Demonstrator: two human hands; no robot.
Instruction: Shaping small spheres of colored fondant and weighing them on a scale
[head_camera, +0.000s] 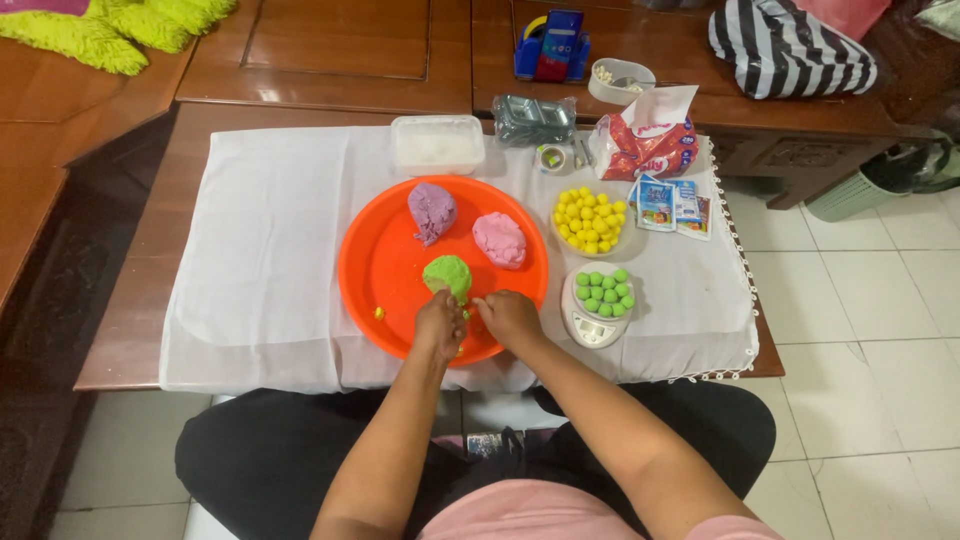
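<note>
A round orange tray (380, 262) lies on a white cloth and carries three dough lumps: purple (431, 211), pink (499, 239) and green (447, 274). My left hand (440, 324) pinches at the near edge of the green lump. My right hand (510, 317) is close beside it with fingertips curled toward the same spot; a small green bit seems to sit between the two hands. A tiny yellow crumb (379, 313) lies on the tray's left side.
Right of the tray, green dough balls (603, 291) fill a dish on a small white scale (592, 328), and yellow balls (589, 220) fill a bowl. Behind are a lidded clear box (437, 143), a red-white bag (644, 143), sachets (672, 204), and a striped bag (790, 48).
</note>
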